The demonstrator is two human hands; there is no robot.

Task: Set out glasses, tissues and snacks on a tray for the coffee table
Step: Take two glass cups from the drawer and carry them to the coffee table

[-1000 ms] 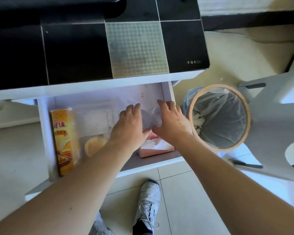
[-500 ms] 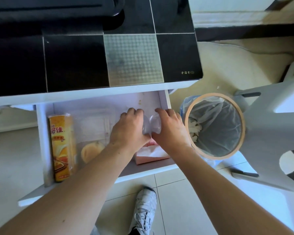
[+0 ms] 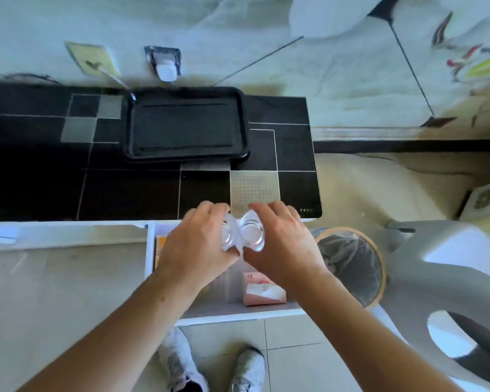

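Glasses, two in number, clear and small, are shown lifted above the open drawer at the front edge of the desk.

Head view. The left hand is wrapped around the left glass, fingers curled over its far side; the right hand is likewise wrapped around the right glass. Each grip is closed on its own glass, and the two glasses sit just beside one another, possibly touching at the rims; contact cannot be confirmed. The black tray lies further back on the desk, with nothing visible on it, well apart from the hands. Below the hands, inside the drawer, a pink tissue pack rests near the front right corner; a sliver of yellow snack packaging shows at the drawer's left wall, mostly hidden by the left forearm. A lined waste bin stands on the floor to the right of the drawer.

Handling, as judged. The glasses appear light, rigid, smooth and breakable; a clink between them is the main hazard. A hold around the side wall, low and firm, suits them, with the two kept apart while they are carried over the desk edge and set upright on the tray. Tissues and snacks remain to be fetched.
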